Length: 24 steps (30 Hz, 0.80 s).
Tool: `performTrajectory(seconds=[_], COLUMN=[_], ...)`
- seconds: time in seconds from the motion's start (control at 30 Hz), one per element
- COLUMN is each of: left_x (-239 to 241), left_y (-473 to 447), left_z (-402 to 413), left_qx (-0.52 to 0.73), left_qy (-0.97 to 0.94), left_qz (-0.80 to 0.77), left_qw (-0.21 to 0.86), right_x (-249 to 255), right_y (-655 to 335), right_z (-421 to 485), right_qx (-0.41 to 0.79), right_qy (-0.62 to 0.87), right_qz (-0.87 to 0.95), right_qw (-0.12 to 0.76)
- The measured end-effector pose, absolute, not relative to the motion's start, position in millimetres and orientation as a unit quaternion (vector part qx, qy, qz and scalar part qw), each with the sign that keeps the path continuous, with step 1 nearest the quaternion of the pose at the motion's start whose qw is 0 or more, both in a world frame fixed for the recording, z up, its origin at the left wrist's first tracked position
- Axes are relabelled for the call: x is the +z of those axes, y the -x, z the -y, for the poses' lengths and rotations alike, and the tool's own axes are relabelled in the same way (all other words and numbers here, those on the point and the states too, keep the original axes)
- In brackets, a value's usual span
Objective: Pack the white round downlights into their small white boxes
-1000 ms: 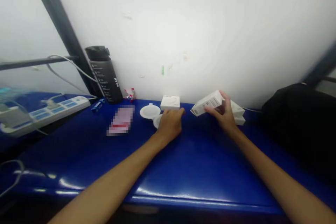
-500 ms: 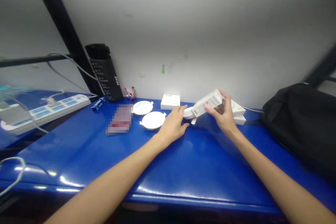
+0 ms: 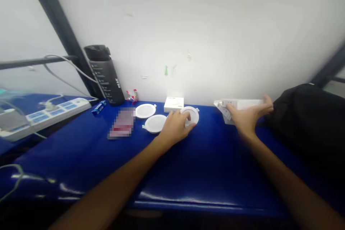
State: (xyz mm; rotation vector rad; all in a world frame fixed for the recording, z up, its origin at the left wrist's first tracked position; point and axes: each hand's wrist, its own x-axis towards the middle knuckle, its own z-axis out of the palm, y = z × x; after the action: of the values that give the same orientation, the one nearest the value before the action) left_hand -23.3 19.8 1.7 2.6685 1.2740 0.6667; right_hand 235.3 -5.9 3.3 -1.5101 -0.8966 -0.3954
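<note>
Left hand [image 3: 176, 125] is at a white disc [image 3: 194, 114] (can't tell its grip); right hand [image 3: 248, 118] holds a white box [image 3: 242, 104].

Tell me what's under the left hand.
The left hand covers part of a white round disc, whose right side and small tab show, and apparently the right edge of a second disc. Whatever else lies beneath the palm is hidden.

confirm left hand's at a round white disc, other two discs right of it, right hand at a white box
Wrong side: the head view shows the other two discs to the left of the disc at the left hand. The rest holds.
</note>
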Motion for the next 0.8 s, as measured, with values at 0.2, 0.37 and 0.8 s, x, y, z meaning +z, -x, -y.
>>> performTrajectory(seconds=[0.2,0.37,0.8], left_x=[-8.0,-11.0,12.3], left_y=[25.6,30.8,32.1], left_z=[-24.9,-33.2,-29.2], left_qx=[0.230,0.207,0.203], left_qy=[-0.891,-0.889,-0.869], left_qz=[-0.390,-0.408,-0.452], left_qw=[0.010,0.015,-0.020], right_x=[-4.6,-10.7,-8.7], right_y=[-249.5,-247.2,-218.3], right_z=[-0.3,-2.4,5.7], right_qx=[-0.204,-0.217,-0.267], right_qy=[0.725,0.723,0.675], right_qz=[0.424,0.465,0.538], right_qw=[0.503,0.462,0.430])
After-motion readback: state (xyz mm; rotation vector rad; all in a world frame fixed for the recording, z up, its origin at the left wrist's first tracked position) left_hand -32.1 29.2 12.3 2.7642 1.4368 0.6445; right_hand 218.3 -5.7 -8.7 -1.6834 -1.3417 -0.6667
